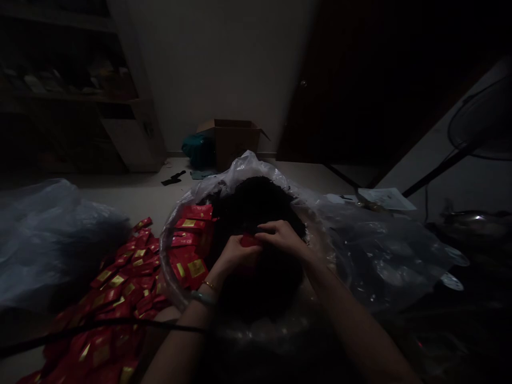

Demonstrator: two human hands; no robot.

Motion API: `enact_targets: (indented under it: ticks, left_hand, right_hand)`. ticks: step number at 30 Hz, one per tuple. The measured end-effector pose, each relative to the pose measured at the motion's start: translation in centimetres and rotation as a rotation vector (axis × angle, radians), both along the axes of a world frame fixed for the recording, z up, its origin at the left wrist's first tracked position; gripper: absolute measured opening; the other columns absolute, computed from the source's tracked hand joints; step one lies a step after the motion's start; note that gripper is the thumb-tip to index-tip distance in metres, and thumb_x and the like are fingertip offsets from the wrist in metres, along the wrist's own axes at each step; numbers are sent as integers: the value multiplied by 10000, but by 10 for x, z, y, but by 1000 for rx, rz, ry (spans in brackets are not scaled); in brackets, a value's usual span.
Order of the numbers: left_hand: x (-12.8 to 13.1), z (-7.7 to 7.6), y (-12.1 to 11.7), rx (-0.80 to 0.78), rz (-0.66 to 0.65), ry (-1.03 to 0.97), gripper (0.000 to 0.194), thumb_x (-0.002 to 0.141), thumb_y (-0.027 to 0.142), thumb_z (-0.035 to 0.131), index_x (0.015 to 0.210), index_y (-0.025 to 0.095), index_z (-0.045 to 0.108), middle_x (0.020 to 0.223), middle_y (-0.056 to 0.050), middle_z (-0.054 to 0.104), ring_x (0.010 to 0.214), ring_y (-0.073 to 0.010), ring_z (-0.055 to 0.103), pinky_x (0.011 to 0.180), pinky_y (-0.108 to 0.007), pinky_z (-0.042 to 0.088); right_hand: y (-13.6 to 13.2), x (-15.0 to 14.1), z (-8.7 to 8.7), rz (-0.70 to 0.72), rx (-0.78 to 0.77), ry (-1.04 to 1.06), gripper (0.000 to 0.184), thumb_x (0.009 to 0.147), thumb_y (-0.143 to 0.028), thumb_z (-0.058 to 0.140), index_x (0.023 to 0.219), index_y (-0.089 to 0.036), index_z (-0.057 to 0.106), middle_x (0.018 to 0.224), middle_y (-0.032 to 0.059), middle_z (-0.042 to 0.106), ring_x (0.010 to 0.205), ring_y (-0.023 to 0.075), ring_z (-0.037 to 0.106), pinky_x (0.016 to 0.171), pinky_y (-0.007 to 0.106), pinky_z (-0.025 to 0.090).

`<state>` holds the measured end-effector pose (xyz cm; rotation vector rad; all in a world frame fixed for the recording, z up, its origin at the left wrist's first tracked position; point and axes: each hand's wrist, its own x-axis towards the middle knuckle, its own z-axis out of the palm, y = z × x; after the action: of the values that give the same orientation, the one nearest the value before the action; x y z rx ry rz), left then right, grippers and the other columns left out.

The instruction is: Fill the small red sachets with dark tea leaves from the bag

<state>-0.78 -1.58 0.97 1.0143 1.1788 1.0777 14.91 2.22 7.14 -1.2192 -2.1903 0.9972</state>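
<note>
1. Hands close together: the left hand point(239, 254) and the right hand point(283, 238) curved inward, fingers bent and nearly meeting, with a red sachet point(250, 241) held between them. The dim light hid exactly how the fingertips gripped it.
2. That red sachet sat just above the middle of a dark loose heap point(256, 213), whose material was too dim to identify.
3. The heap lay inside a clear plastic bag point(244, 173), its crumpled edge rising around the heap and spreading out to the right.
4. More red sachets with gold squares point(190, 248) stood packed together inside the bag's left edge, just beside the heap.
5. A large spill of matching red sachets point(116, 298) lay overlapping on the pale floor point(132, 200) left of the bag, with a black cable point(100, 328) across them.
6. A grey plastic bag point(52, 240) lay bunched beyond those sachets, near the left edge of the view.
7. An open cardboard box point(234, 141) stood against the far wall point(212, 69), flaps up, its contents hidden, with a teal bag point(198, 150) touching its left side.
8. A gold bangle point(208, 285) and a pale green band point(203, 298) circled the left wrist.
</note>
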Motion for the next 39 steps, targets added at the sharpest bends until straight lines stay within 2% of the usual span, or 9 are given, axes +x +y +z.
enact_targets:
  ticks: [5, 14, 19, 25, 29, 31, 36, 39]
  left_hand:
    - [-1, 2, 1, -19, 10, -17, 283, 495, 251, 807, 700, 103, 681, 583, 12, 630, 548, -112, 549, 568, -232, 416]
    - [-3, 3, 1, -22, -1, -51, 368, 479, 305, 834, 755, 100, 701, 640, -13, 672, 580, -129, 574, 589, -239, 433]
    - [-9, 6, 3, 63, 49, -100, 392, 530, 341, 808, 844, 125, 714, 770, -28, 715, 694, -152, 621, 664, -240, 451]
    - [-13, 3, 6, 59, 120, -83, 334, 556, 372, 785, 759, 115, 720, 691, -38, 713, 623, -146, 613, 600, -228, 434]
    - [-12, 3, 5, 59, 117, -66, 338, 560, 388, 776, 748, 112, 722, 668, -37, 711, 583, -136, 599, 564, -221, 415]
    - [-12, 3, 5, 57, 104, -55, 343, 559, 391, 772, 751, 111, 724, 663, -37, 710, 576, -136, 596, 553, -219, 407]
    - [-13, 4, 5, 59, 63, -55, 352, 553, 388, 768, 764, 108, 731, 672, -39, 713, 591, -146, 603, 565, -226, 417]
    - [-13, 2, 5, 63, 70, -48, 345, 557, 388, 762, 758, 110, 731, 681, -39, 712, 599, -149, 604, 559, -224, 414]
  right_hand:
    - [0, 3, 1, -32, -8, 10, 294, 754, -323, 645, 1004, -187, 718, 994, 44, 725, 907, 231, 656, 779, 294, 478]
    - [0, 5, 1, -5, 47, -14, 246, 774, -311, 606, 935, -177, 736, 866, 38, 730, 772, 200, 643, 667, 261, 442]
    - [4, 8, -4, -6, 66, -34, 254, 769, -321, 611, 924, -165, 738, 825, 35, 726, 745, 194, 638, 651, 254, 434]
    - [4, 10, -6, -14, 23, -1, 260, 766, -326, 621, 943, -173, 735, 887, 36, 734, 813, 219, 652, 706, 277, 465]
    - [4, 11, -6, -75, -71, 45, 391, 739, -365, 656, 1075, -170, 687, 1009, 42, 718, 886, 228, 656, 756, 297, 492]
    - [5, 10, -6, -88, -65, 40, 421, 728, -368, 668, 1097, -164, 677, 1039, 50, 711, 916, 231, 653, 788, 302, 492]
    - [6, 6, -6, 1, 38, -30, 269, 765, -333, 633, 959, -175, 730, 946, 51, 731, 866, 225, 658, 758, 287, 471]
    - [3, 4, -6, -3, 70, -42, 259, 786, -318, 611, 961, -167, 726, 920, 55, 726, 833, 212, 653, 724, 275, 458]
